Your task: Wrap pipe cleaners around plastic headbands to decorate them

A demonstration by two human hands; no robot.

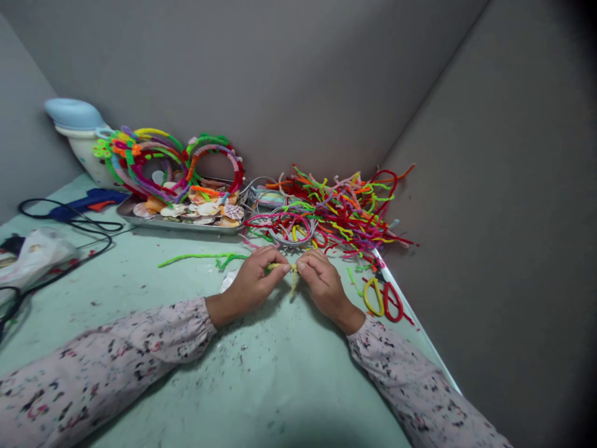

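Between my two hands is a pale yellow pipe cleaner (293,287), with one end hanging down towards the table. My left hand (259,277) pinches it from the left, and a short piece shows along the fingers. From the right, my right hand (325,283) closes its thumb and fingers on the same piece. The fingertips of both hands nearly meet. A green pipe cleaner (196,256) lies on the table just left of my left hand.
A metal tray (186,226) holds shell-like pieces and colourful wrapped hoops. Behind my hands spreads a pile of pipe cleaners (340,211). Scissors with yellow and red handles (392,303) lie at the right edge. A black cable (88,225), glue gun (84,202) and white jar (86,149) are left.
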